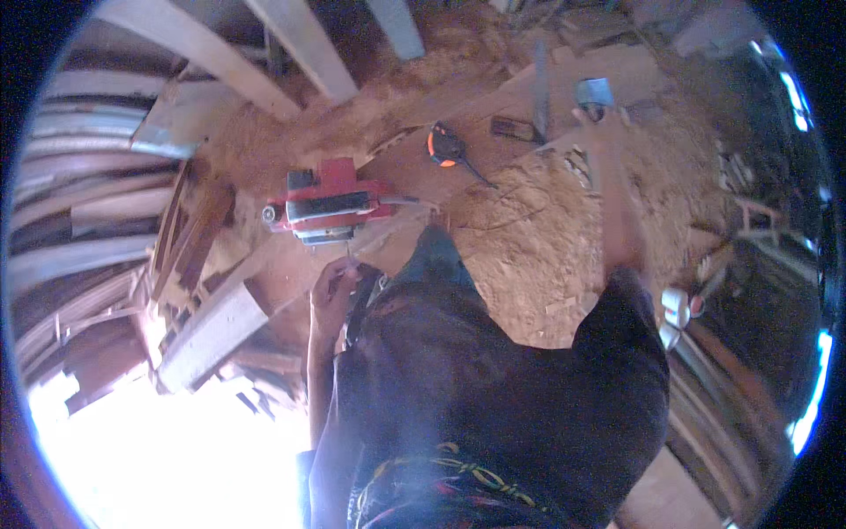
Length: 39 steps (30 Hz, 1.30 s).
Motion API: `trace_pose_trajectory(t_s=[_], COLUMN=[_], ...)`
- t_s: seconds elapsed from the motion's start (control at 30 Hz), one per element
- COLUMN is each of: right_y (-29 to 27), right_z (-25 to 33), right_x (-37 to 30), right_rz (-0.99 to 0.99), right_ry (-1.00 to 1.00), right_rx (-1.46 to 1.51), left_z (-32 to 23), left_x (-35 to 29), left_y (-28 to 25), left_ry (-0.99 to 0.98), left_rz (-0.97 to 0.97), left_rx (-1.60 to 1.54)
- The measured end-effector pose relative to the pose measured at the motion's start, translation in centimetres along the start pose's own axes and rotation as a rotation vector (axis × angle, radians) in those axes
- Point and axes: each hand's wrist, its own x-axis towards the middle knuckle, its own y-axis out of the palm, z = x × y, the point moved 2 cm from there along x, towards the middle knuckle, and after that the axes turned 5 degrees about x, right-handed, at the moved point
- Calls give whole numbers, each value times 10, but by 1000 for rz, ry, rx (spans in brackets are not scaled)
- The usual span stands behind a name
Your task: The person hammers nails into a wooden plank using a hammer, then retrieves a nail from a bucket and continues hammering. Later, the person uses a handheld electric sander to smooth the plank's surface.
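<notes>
A red and black handheld power planer (pixel 330 204) lies on the dusty ground at the left. Just below it is my left hand (pixel 333 291), its fingers curled, with something thin and small at the fingertips that I cannot make out. My right arm reaches far out to the right. At its end, my right hand (pixel 603 123) is blurred, and a small blue-grey block-like thing (pixel 595 91) shows at its fingertips. Whether the hand grips it cannot be told. Between the hands, farther off, lie an orange and black rounded tool (pixel 447 145) and a small dark rectangular block (pixel 515 130).
Pale planks (pixel 304 48) jut in from the far left, and stacked boards (pixel 97 194) line the left side. A thick beam (pixel 216 339) lies at lower left. At right are a white container (pixel 676 309) and more timber (pixel 727 397). Sandy, shaving-covered ground (pixel 529 256) spreads in the middle.
</notes>
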Motion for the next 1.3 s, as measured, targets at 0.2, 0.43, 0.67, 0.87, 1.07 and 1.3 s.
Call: trace_pose_trajectory(t_s=[0.2, 0.43, 0.67, 0.87, 1.07, 1.3], right_y=[35, 3, 9, 20, -25, 50], right_z=[-91, -77, 40, 100, 133, 99], right_x=[34, 30, -117, -182, -174, -200], right_rz=[63, -65, 644, 1032, 1145, 1100], right_ry=[-97, -297, -127, 316, 320, 201], right_rx=[-3, -252, 337, 1013, 1083, 1063], left_z=[-60, -88, -49, -80, -50, -43], left_x=[23, 87, 101, 72, 41, 19], left_y=[38, 61, 73, 99, 78, 67], left_ry=[-92, -140, -108, -106, -114, 85], left_rz=[-284, -448, -471, -344, -280, -194], left_rx=[-108, -593, -651, -654, -355, -122])
